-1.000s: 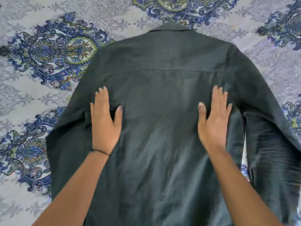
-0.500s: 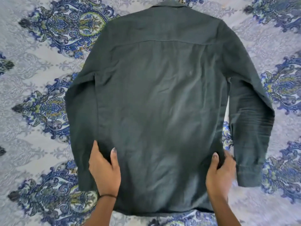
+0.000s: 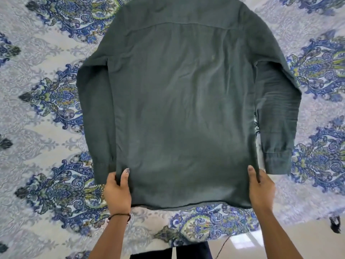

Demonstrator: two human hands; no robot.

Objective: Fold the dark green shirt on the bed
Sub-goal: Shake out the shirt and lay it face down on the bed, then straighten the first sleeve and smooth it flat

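Observation:
The dark green shirt lies back side up on the bed, collar at the far end and hem near me. Both long sleeves run down along its sides. My left hand pinches the lower left side of the shirt near the hem, thumb on top. My right hand grips the lower right side the same way, thumb on top and fingers under the cloth. The hem between my hands looks slightly lifted off the sheet.
The bed sheet is pale with blue and green paisley patterns and spreads all around the shirt. Its near edge ends at a shiny tiled floor at the bottom right. A small dark object lies on that floor.
My hands slid down from the middle of the shirt's back to its lower corners and closed on the cloth. The view pulled back, so the hem and the bed's edge now show.

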